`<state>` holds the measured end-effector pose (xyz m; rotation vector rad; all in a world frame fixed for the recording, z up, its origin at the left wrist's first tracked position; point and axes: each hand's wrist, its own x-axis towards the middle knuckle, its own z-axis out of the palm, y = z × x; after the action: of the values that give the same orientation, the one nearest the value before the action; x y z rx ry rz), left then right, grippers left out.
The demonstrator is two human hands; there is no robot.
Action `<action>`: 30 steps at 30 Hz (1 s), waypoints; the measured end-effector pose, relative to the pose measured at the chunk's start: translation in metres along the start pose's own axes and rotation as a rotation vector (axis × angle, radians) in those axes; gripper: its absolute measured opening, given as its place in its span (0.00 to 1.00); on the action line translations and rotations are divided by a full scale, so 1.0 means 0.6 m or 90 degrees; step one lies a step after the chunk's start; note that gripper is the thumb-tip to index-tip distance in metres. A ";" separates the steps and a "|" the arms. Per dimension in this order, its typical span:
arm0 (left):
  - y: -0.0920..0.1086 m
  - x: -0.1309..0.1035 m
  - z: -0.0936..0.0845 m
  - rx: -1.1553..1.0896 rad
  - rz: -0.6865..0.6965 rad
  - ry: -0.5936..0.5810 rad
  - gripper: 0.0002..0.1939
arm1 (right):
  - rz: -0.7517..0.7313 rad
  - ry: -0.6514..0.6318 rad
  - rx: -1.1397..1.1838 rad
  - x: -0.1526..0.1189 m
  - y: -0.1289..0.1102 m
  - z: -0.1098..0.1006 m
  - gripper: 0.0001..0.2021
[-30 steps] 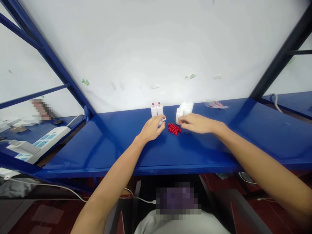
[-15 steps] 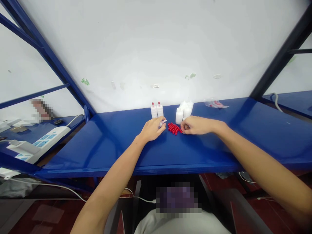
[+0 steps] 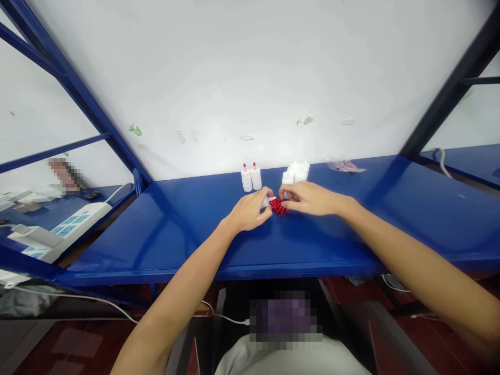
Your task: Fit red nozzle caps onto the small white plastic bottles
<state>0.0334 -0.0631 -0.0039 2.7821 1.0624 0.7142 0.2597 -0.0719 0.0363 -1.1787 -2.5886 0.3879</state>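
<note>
My left hand [image 3: 252, 209] is closed around a small white bottle [image 3: 266, 201], mostly hidden by the fingers. Its pale pointed nozzle sticks out toward my right hand. Just right of it lies a pile of small red caps [image 3: 278, 207] on the blue table. Over that pile's right side hovers my right hand [image 3: 302, 198], thumb and forefinger apart, with nothing visible between them. Behind my left hand stand two upright white bottles [image 3: 251, 179] with red tips. Several white bottles [image 3: 299, 171] without red tips cluster behind my right hand, partly covered by it.
A clear plastic bag with red pieces [image 3: 346, 165] lies toward the table's back right. The blue tabletop [image 3: 175, 229] meets a white wall behind. Blue frame posts rise on both sides. A white power strip [image 3: 74, 226] is at the left, beyond the frame.
My right hand has moved left and slightly away from me, and its pinched fingers have parted. My left hand has shifted right, turning the bottle's nozzle over the caps' edge.
</note>
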 end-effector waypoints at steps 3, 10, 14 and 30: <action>0.011 0.001 -0.002 -0.029 0.018 -0.005 0.14 | -0.074 0.050 0.033 0.005 -0.006 0.010 0.14; -0.003 0.002 -0.001 -0.069 -0.014 0.052 0.18 | 0.040 0.259 -0.112 -0.001 0.011 -0.010 0.11; -0.024 0.007 0.009 -0.069 -0.029 0.092 0.13 | 0.197 0.255 -0.210 -0.006 0.032 -0.029 0.13; -0.022 0.007 0.009 -0.103 -0.021 0.058 0.20 | 0.261 0.224 -0.231 -0.001 0.044 -0.018 0.18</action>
<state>0.0307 -0.0502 -0.0103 2.6122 1.0129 0.8883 0.2820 -0.0542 0.0373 -1.7280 -2.1587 -0.2128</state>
